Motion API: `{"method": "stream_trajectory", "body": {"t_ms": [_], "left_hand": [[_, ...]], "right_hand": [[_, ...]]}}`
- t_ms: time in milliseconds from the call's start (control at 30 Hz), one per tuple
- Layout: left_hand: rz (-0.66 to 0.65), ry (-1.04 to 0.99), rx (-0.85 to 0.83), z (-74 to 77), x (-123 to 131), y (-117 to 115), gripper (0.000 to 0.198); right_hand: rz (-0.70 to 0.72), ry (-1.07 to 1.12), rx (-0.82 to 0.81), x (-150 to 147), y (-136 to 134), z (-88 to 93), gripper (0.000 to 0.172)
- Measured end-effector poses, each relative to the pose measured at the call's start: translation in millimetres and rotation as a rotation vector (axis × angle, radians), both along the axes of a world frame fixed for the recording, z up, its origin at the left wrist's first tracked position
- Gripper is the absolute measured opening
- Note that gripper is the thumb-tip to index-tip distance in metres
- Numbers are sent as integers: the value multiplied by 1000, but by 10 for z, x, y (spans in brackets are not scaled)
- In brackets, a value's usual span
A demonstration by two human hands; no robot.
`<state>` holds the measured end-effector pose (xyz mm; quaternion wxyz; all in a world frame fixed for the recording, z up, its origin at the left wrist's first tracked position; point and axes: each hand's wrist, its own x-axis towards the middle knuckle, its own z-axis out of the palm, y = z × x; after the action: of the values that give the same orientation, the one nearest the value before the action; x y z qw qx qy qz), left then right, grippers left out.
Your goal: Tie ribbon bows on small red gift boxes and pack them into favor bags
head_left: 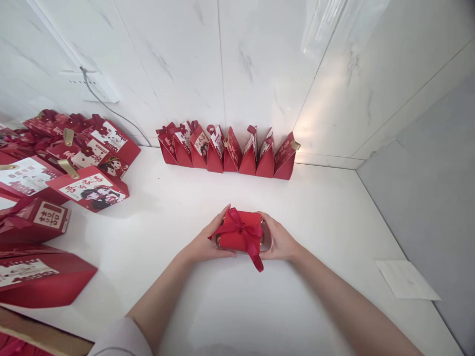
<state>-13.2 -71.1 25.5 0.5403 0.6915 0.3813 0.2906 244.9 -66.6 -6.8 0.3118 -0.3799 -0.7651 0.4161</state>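
Between my two hands, over the middle of the white table, is a small red gift box (230,241) tied with a dark red ribbon bow (241,228). Clear, shiny sides show at its left and right ends. My left hand (210,242) grips the left end, fingers along the far and near edges. The right end is held by my right hand (280,240) in the same way. One ribbon tail hangs over the near side of the box. The undersides of both hands are hidden.
Several red triangular gift boxes (232,158) stand in a row against the marbled wall. At the left lies a crowd of larger red boxes (91,190) with printed couples. A white paper (407,280) lies near the right edge. A cardboard box edge (40,333) shows at lower left.
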Motion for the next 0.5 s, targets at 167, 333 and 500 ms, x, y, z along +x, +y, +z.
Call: {"method": "stream_trajectory", "body": {"t_ms": [167, 333, 500], "left_hand": [[26, 87, 82, 56, 40, -19, 96], [174, 154, 166, -30, 3, 17, 91], [487, 300, 447, -136, -106, 75, 86]], "right_hand": [[-24, 36, -59, -6, -11, 15, 86], [-46, -2, 38, 8, 23, -67, 89], [-128, -64, 78, 34, 87, -120, 53]]}}
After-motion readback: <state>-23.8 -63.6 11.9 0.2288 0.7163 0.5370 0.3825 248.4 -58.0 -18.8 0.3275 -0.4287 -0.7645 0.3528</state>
